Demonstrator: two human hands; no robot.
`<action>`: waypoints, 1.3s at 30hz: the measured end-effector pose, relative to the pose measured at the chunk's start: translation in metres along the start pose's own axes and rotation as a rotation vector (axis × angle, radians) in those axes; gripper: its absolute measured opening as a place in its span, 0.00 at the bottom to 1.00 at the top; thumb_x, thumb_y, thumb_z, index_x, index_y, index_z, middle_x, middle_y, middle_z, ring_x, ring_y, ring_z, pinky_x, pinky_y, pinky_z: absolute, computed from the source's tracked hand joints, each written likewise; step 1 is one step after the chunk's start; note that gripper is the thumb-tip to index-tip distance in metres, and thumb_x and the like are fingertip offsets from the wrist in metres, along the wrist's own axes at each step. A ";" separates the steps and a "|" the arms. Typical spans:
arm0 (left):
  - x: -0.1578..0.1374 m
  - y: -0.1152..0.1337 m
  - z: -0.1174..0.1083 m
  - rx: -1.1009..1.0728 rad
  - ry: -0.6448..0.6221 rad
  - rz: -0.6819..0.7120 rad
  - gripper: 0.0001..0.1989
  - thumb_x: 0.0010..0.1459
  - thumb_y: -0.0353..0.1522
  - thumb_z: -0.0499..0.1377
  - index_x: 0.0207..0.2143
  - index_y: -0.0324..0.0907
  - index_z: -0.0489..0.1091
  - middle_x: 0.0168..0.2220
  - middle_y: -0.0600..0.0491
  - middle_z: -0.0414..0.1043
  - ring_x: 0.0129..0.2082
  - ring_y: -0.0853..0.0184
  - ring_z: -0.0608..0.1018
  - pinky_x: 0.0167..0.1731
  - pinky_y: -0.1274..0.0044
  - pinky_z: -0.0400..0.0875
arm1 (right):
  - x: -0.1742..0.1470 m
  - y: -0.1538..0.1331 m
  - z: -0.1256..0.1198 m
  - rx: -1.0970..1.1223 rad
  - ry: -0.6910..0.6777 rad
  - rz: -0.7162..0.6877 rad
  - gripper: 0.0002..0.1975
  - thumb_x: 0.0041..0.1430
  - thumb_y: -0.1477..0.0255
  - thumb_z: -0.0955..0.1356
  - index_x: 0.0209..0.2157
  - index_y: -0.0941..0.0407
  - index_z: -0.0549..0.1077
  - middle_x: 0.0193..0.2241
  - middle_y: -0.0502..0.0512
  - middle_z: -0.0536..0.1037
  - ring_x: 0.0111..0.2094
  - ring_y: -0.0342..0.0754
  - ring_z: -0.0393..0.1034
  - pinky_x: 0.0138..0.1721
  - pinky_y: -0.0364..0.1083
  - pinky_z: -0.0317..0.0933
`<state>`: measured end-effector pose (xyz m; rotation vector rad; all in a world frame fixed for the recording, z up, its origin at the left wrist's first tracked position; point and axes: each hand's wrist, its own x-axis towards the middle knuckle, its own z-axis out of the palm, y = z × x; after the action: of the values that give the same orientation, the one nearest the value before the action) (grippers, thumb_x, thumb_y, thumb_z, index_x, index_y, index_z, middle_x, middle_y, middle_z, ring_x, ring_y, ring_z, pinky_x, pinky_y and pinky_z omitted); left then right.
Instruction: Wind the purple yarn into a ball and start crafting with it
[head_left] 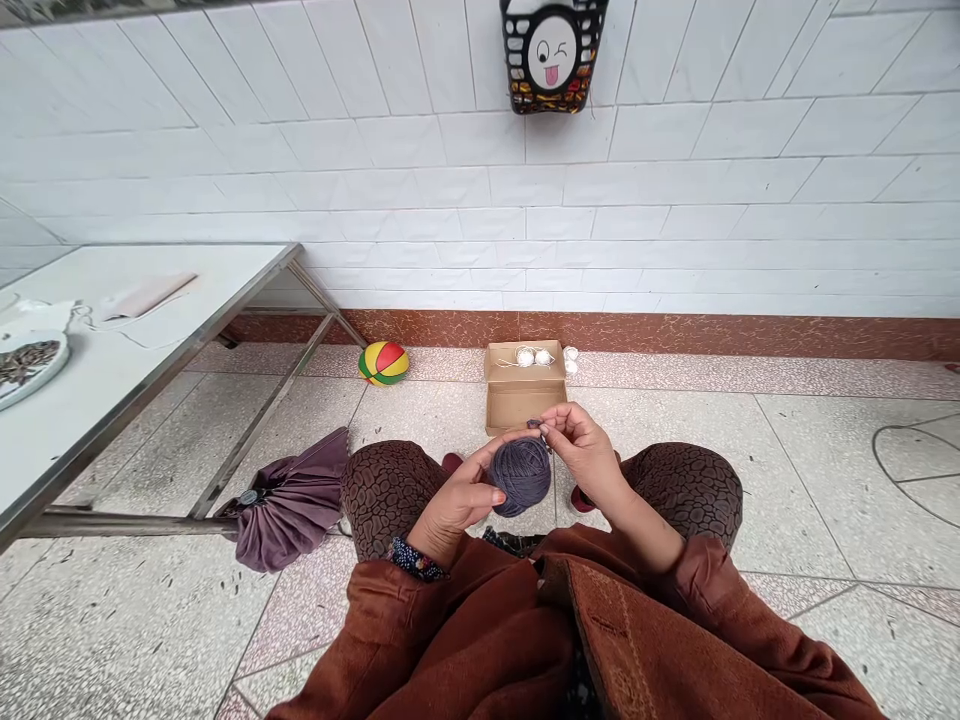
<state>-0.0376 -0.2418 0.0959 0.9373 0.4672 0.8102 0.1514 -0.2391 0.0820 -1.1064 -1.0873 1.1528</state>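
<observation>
A ball of dark grey-purple yarn [521, 475] is held over my lap. My left hand [466, 492] wraps around its left side, thumb in front and fingers behind. At the ball's upper right, my right hand [581, 450] pinches a short bit of the same yarn between thumb and fingertips. Some of the left fingers are hidden behind the ball. Just beyond my hands, an open cardboard box [525, 405] rests on the floor. White yarn balls [533, 357] lie in its raised lid part, and more white balls sit beside it.
A metal-framed white table [247, 265] stands at left, bearing a plate of seeds [30, 362] and a pinkish pouch [150, 296]. A folded purple umbrella [292, 500] leans by its leg. A colourful ball [384, 363] lies near the tiled wall, where a black basket [553, 55] hangs.
</observation>
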 end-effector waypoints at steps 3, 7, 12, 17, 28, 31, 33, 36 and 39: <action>0.001 0.002 0.003 0.047 0.007 0.032 0.35 0.39 0.34 0.70 0.54 0.40 0.76 0.66 0.42 0.62 0.64 0.44 0.65 0.62 0.62 0.61 | -0.001 0.000 0.000 -0.011 -0.007 -0.002 0.12 0.54 0.64 0.73 0.37 0.52 0.72 0.31 0.49 0.77 0.32 0.45 0.71 0.38 0.46 0.65; -0.001 0.003 0.004 -0.026 0.026 -0.009 0.36 0.41 0.34 0.69 0.57 0.40 0.73 0.61 0.40 0.68 0.57 0.46 0.72 0.57 0.62 0.66 | -0.002 -0.002 0.000 -0.017 -0.029 -0.006 0.10 0.54 0.66 0.73 0.36 0.53 0.71 0.29 0.48 0.75 0.30 0.43 0.69 0.36 0.44 0.63; -0.004 0.002 0.004 -0.075 0.056 -0.009 0.37 0.40 0.34 0.71 0.56 0.38 0.74 0.58 0.39 0.71 0.54 0.48 0.75 0.52 0.66 0.70 | -0.003 -0.003 -0.002 -0.056 -0.005 -0.054 0.08 0.57 0.66 0.71 0.36 0.52 0.71 0.30 0.48 0.74 0.30 0.44 0.67 0.35 0.44 0.62; -0.004 0.001 0.004 -0.106 0.068 -0.034 0.38 0.38 0.33 0.71 0.55 0.39 0.74 0.56 0.39 0.73 0.53 0.46 0.76 0.52 0.63 0.72 | -0.005 0.000 -0.004 -0.215 0.056 -0.153 0.06 0.60 0.67 0.70 0.40 0.51 0.73 0.32 0.51 0.74 0.34 0.48 0.69 0.37 0.47 0.64; -0.011 -0.009 -0.005 -0.254 0.158 0.045 0.42 0.31 0.38 0.74 0.54 0.41 0.72 0.55 0.40 0.73 0.51 0.46 0.77 0.44 0.63 0.77 | -0.003 -0.001 -0.007 -0.458 -0.025 -0.272 0.05 0.62 0.71 0.66 0.37 0.52 0.74 0.35 0.57 0.71 0.39 0.54 0.68 0.46 0.54 0.63; -0.010 -0.016 -0.010 -0.284 0.131 0.074 0.42 0.30 0.41 0.74 0.53 0.42 0.73 0.57 0.41 0.70 0.47 0.50 0.78 0.38 0.67 0.77 | -0.004 -0.002 -0.003 -0.207 -0.045 -0.090 0.05 0.62 0.66 0.66 0.34 0.52 0.71 0.30 0.52 0.70 0.34 0.50 0.66 0.41 0.50 0.64; -0.010 -0.020 -0.011 -0.290 0.131 0.097 0.42 0.31 0.42 0.73 0.53 0.43 0.72 0.57 0.41 0.70 0.47 0.50 0.77 0.38 0.67 0.76 | -0.004 -0.004 0.000 0.072 -0.064 0.036 0.07 0.61 0.63 0.67 0.33 0.52 0.69 0.31 0.51 0.71 0.35 0.48 0.67 0.40 0.48 0.65; -0.009 -0.021 -0.011 -0.300 0.137 0.110 0.42 0.32 0.41 0.72 0.54 0.43 0.72 0.56 0.42 0.71 0.48 0.49 0.77 0.39 0.66 0.76 | -0.005 -0.009 0.004 0.424 -0.078 0.178 0.08 0.56 0.66 0.70 0.32 0.52 0.66 0.34 0.51 0.71 0.35 0.46 0.67 0.39 0.46 0.65; -0.010 -0.016 -0.008 -0.290 0.148 0.078 0.45 0.31 0.40 0.72 0.56 0.43 0.70 0.53 0.41 0.73 0.51 0.46 0.76 0.43 0.63 0.76 | -0.004 -0.013 0.004 0.565 -0.111 0.286 0.10 0.53 0.67 0.71 0.32 0.52 0.65 0.31 0.49 0.68 0.30 0.44 0.64 0.34 0.45 0.64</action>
<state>-0.0427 -0.2503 0.0784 0.6323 0.4295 0.9936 0.1492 -0.2443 0.0954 -0.7664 -0.6268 1.6385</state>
